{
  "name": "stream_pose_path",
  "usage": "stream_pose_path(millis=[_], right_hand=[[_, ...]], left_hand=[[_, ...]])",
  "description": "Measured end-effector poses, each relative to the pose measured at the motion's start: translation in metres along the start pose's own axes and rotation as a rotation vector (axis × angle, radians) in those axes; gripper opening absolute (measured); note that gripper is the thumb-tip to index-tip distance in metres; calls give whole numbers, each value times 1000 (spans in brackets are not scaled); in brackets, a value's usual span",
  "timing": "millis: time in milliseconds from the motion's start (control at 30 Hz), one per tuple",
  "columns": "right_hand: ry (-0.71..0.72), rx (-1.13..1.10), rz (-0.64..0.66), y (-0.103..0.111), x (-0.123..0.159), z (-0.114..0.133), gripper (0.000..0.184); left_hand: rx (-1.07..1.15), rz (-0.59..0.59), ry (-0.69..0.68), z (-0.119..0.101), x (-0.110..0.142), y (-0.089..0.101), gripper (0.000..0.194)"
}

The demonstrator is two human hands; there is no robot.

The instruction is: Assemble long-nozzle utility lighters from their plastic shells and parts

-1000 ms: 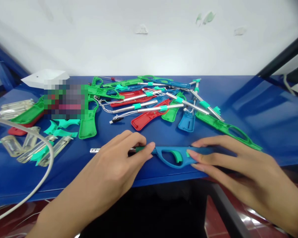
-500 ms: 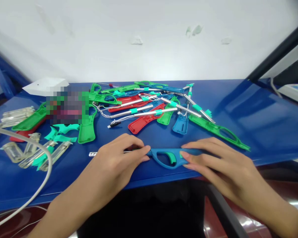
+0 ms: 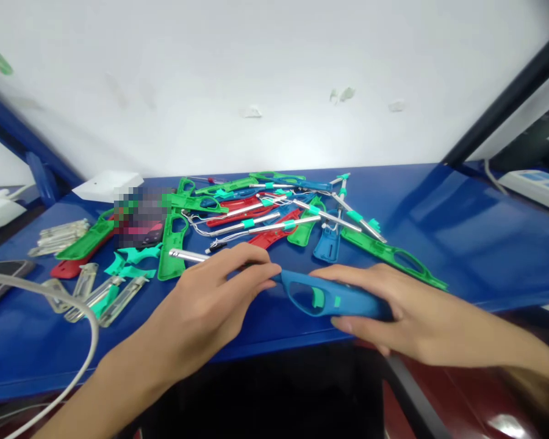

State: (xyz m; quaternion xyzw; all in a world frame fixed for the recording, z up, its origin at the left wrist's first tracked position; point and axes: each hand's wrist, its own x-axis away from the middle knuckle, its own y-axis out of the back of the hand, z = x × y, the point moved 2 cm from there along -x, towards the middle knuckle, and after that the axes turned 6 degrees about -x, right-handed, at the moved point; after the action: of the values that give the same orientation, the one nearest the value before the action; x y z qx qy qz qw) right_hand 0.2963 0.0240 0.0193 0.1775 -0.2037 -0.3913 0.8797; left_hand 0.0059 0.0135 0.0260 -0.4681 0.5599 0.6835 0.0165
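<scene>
A blue lighter body [image 3: 329, 296] with a green trigger and a metal tube sticking out to the left is lifted slightly above the blue table [image 3: 462, 231] near its front edge. My right hand [image 3: 393, 311] wraps round its handle end. My left hand [image 3: 210, 299] pinches the front of the body where the metal tube [image 3: 187, 255] comes out.
A heap of green, red and blue lighter shells and metal tubes [image 3: 274, 210] lies behind my hands. Clear plastic parts [image 3: 100, 292] and teal pieces lie at the left. A grey cable [image 3: 73, 305] curves over the left front. A white box [image 3: 107, 185] stands at the back left.
My right hand has closed round the handle and raised the lighter off the table. The tube end now points up and left. The camera has tilted upward.
</scene>
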Motion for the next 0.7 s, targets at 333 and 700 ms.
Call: stream_pose_path(millis=[333, 700], right_hand=[[-237, -1053, 428, -19, -13, 5, 70], [-341, -1091, 232, -33, -9, 14, 33]], left_hand=[[-31, -24, -236, 20, -27, 21, 32], [41, -26, -255, 28, -29, 5, 25]])
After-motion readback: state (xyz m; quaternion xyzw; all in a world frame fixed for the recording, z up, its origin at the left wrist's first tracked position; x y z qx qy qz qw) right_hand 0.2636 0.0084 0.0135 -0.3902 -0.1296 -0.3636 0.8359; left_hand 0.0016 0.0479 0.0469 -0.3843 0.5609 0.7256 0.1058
